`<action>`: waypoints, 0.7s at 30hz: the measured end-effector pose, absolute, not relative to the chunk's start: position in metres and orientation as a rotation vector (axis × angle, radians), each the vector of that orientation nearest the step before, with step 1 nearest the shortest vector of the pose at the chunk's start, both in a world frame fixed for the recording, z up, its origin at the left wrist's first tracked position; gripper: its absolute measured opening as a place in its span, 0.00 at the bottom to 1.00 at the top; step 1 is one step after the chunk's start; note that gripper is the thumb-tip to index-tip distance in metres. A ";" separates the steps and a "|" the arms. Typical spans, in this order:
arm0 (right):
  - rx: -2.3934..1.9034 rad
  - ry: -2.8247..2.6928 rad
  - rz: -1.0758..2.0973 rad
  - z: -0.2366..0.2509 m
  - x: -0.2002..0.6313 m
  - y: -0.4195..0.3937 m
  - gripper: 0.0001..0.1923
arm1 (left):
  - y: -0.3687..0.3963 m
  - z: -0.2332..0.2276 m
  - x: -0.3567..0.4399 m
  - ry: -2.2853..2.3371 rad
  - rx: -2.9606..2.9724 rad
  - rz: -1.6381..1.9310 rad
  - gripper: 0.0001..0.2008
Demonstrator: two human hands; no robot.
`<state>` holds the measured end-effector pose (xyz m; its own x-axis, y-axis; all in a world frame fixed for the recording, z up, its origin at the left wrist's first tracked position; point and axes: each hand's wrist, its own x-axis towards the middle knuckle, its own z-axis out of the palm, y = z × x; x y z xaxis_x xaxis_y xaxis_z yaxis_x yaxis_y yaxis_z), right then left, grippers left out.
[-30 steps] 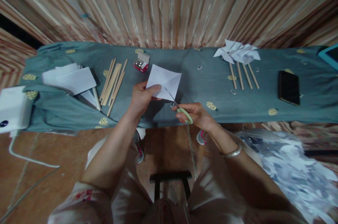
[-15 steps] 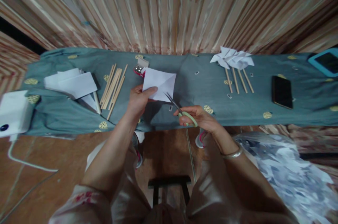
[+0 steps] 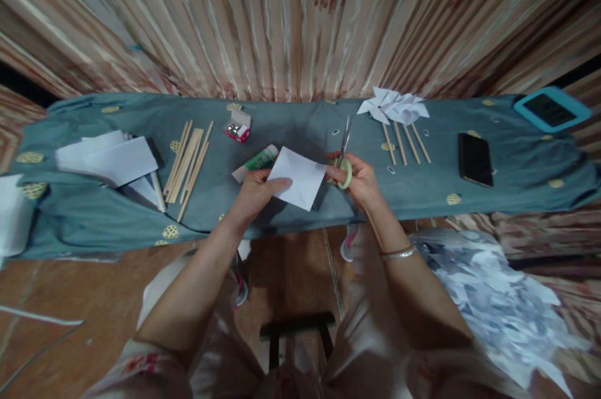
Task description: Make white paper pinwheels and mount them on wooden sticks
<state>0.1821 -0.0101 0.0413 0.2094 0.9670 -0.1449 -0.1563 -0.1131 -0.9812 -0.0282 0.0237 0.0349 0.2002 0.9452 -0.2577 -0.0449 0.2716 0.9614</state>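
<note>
My left hand (image 3: 256, 193) pinches a white square of paper (image 3: 300, 178) by its left corner, holding it low over the teal-covered table (image 3: 282, 217). My right hand (image 3: 359, 178) grips green-handled scissors (image 3: 345, 155), blades closed and pointing away from me, just right of the paper. A green and white glue tube (image 3: 257, 162) lies on the cloth right behind my left hand.
Wooden sticks (image 3: 188, 158) and a stack of white paper (image 3: 110, 158) lie at left. A small red box of pins (image 3: 238, 126) sits behind. Finished paper pinwheels (image 3: 394, 108) on sticks, a black phone (image 3: 475, 159) and a blue-cased tablet (image 3: 550, 108) lie right. Paper scraps (image 3: 498, 305) cover the floor.
The scissors have come out of the paper and swung to point away from me, right of the sheet. The paper has dropped lower toward the table. The glue tube now shows.
</note>
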 end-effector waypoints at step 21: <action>-1.289 -0.596 1.009 0.039 0.200 -0.002 0.20 | 0.030 0.046 -0.033 1.156 1.055 0.955 0.08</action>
